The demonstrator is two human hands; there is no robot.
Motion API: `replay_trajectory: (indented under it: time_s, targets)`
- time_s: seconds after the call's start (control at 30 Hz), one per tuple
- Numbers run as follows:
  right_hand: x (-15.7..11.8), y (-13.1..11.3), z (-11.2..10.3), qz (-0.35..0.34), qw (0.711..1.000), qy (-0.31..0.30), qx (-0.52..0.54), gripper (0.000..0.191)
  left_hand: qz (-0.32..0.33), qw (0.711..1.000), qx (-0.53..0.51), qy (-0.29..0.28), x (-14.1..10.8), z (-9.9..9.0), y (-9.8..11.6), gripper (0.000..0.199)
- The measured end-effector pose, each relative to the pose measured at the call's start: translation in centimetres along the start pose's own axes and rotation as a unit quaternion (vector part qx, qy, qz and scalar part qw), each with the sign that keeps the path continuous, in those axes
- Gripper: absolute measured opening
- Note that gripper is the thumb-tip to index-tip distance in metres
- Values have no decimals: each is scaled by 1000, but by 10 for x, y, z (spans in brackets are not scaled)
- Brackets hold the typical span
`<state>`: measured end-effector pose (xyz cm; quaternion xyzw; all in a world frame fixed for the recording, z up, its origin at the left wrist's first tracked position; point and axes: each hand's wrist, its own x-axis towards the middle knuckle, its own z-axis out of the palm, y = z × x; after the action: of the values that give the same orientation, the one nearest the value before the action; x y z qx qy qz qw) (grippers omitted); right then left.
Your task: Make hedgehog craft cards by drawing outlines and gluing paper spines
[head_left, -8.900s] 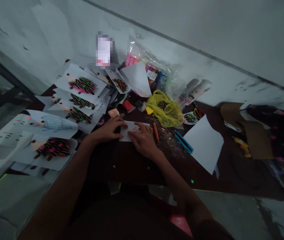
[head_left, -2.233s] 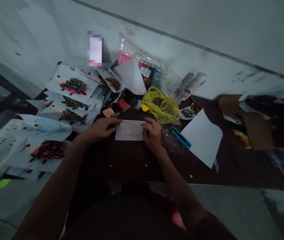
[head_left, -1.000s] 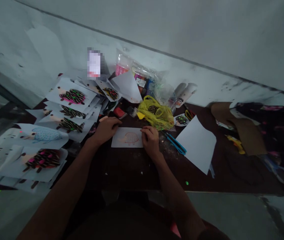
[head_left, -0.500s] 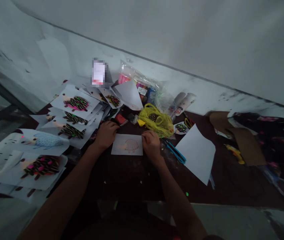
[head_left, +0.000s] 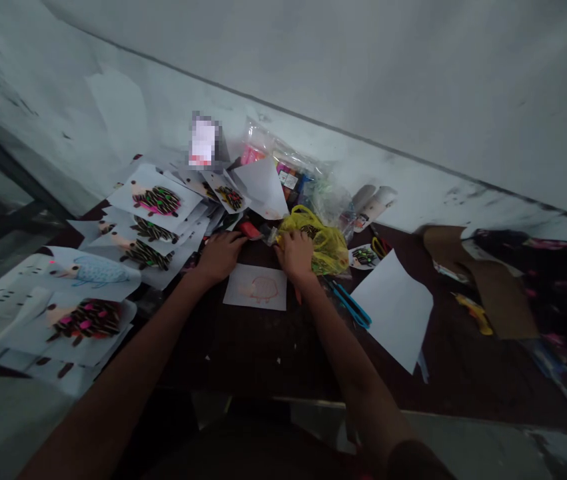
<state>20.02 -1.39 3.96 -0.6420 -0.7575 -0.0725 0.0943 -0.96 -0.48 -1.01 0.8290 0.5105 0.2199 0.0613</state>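
Observation:
A white card [head_left: 254,288] with a faint orange outline of a hedgehog lies on the dark table in front of me. My left hand [head_left: 222,254] is just beyond its upper left corner, fingers reaching toward a red item [head_left: 250,231]; its grip is unclear. Past the card's upper right corner, my right hand [head_left: 296,254] rests at the left edge of a yellow plastic bag [head_left: 330,250], with its fingers spread. A small orange thing [head_left: 298,295] shows beside the right wrist.
Sheets with decorated hedgehogs [head_left: 156,199] are piled at the left. Blue scissors [head_left: 350,304] and a large white sheet [head_left: 396,310] lie to the right. Farther right are brown cardboard [head_left: 500,293] and a yellow cutter [head_left: 473,313]. Clear packaging [head_left: 288,160] stands against the wall.
Both hands have moved away from me, off the card. My right hand has gone from the card's right edge to the yellow bag. An orange thing now shows near the right wrist.

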Motion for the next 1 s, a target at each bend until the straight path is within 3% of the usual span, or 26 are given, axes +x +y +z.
replay_trajectory:
  time_s: [0.17,0.27,0.33,0.4,0.5,0.6,0.67,0.7,0.8,0.9,1.0]
  targets:
    - [7,0,5,10,1000,-19,11,25,-8,996,-87,37,0,2,-1,38]
    - [4,11,6,18,994,47,99,23,1,979,-191,76,-8,-3,-2,43]
    - [-1,19,6,27,974,106,198,22,-19,958,-259,117,-14,-11,-2,41]
    - [-7,25,7,46,937,146,315,20,-57,939,-294,170,-17,-19,-2,37]
    - [-18,26,9,88,856,142,489,19,-122,912,-346,184,-15,-28,6,31]
    - [-31,13,12,135,755,97,634,20,-144,884,-430,109,-8,-27,24,25]
    - [-40,2,12,152,690,72,704,23,-129,858,-496,37,-4,-23,38,40]
    - [-44,-4,12,147,677,46,720,24,-128,839,-530,2,-2,-20,44,50]
    - [-51,-14,8,125,686,20,716,24,-141,787,-596,-70,-2,-15,55,53]
    - [-53,-14,4,104,717,24,688,24,-160,779,-599,-89,-5,-18,53,46]
    - [-52,-9,4,110,726,30,678,29,-170,779,-592,-113,-8,-24,45,46]
